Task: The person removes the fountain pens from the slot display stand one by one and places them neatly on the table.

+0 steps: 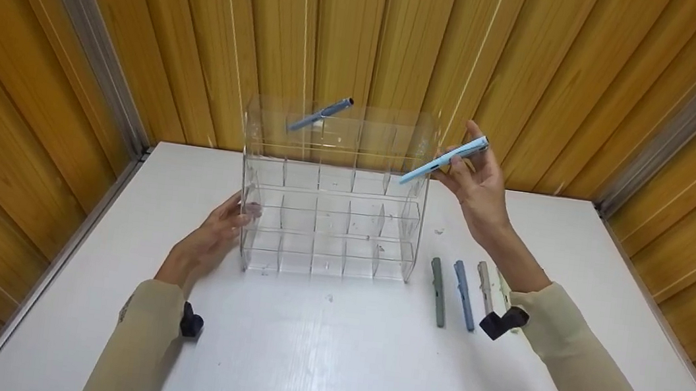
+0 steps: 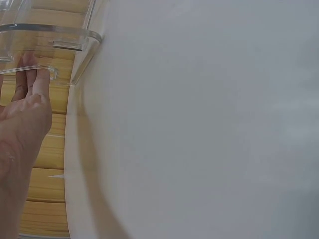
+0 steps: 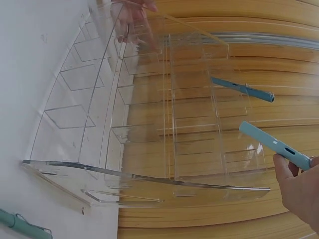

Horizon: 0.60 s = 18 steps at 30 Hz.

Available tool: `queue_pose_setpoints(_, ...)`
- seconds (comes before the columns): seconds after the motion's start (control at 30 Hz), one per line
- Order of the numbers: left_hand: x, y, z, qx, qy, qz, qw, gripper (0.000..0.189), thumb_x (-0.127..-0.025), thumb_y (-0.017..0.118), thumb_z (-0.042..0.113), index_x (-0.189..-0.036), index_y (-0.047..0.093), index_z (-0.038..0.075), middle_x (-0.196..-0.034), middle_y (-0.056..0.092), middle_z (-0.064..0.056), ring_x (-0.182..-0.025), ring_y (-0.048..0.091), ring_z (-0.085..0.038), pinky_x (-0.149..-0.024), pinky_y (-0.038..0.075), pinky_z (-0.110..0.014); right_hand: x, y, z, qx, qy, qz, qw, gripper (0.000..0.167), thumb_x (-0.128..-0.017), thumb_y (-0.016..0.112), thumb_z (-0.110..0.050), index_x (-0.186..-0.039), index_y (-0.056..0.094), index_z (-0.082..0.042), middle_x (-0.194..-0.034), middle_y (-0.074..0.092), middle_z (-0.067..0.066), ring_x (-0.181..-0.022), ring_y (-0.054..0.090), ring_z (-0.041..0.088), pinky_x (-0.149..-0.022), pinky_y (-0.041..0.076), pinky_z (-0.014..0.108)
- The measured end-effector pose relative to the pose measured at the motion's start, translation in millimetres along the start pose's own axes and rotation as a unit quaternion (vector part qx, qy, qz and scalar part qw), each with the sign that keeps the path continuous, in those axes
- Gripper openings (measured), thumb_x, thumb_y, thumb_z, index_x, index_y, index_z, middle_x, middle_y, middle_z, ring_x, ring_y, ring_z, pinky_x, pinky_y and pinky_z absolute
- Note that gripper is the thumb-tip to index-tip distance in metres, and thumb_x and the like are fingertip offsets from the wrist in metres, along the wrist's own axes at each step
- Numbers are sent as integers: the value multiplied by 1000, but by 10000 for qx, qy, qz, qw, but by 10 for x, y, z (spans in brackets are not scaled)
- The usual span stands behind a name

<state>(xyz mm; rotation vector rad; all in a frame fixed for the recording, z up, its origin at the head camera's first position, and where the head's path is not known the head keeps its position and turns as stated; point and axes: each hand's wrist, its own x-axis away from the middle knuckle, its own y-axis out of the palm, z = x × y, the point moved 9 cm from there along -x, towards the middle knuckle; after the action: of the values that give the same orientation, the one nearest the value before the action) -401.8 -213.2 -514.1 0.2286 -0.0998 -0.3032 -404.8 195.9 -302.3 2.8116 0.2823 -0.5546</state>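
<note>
A clear acrylic rack (image 1: 332, 213) with several rows of compartments stands on the table. My left hand (image 1: 219, 229) is at its left side, straight fingers touching the side panel; in the left wrist view the fingers (image 2: 36, 82) reach up to the clear plastic. Up by the rack's top right corner, my right hand (image 1: 478, 188) pinches a light blue pen (image 1: 445, 161) between thumb and fingers, tilted with its lower end toward the rack. A darker blue pen (image 1: 320, 116) lies slanted in the rack's top tier, left of the middle.
On the white table (image 1: 315, 357), right of the rack, lie a green pen (image 1: 437, 293), a blue pen (image 1: 464, 296) and a beige pen (image 1: 485, 285). A pale pen (image 1: 502, 287) beside them is partly hidden by my right forearm. Wood-patterned panels (image 1: 347, 36) rise close behind the rack.
</note>
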Motion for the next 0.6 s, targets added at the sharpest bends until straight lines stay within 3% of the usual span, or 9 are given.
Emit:
queue_pose_setpoints(0.13,-6,3,-9,88,7,-1,10000,80,-102,55,13,-166,8,23,-169,22,-15,-160,11,-32,-127,-6,-63,55,-68,23,138,36,27,9999,66,-104,50,0,-164,23,-13,-112,62,-3,-109,68,12,-97,59,33)
queue_pose_setpoints(0.37,-2,12,1,-50,87,-95,9999,80,-103,51,12,-166,3,19,-172,9,-15,-160,5,-35,-128,-3,-62,129,-223,47,233,59,211,9995,58,-103,53,-1,-158,34,-8,-107,64,-3,-96,69,11,-92,61,36)
queue_pose_setpoints(0.6,-11,-4,13,-157,152,-119,9997,79,-102,50,11,-166,4,17,-171,12,-18,-160,5,-36,-128,-3,-61,196,-381,116,354,276,392,9982,50,-103,58,-7,-151,45,-14,-109,62,-2,-103,66,11,-91,62,36)
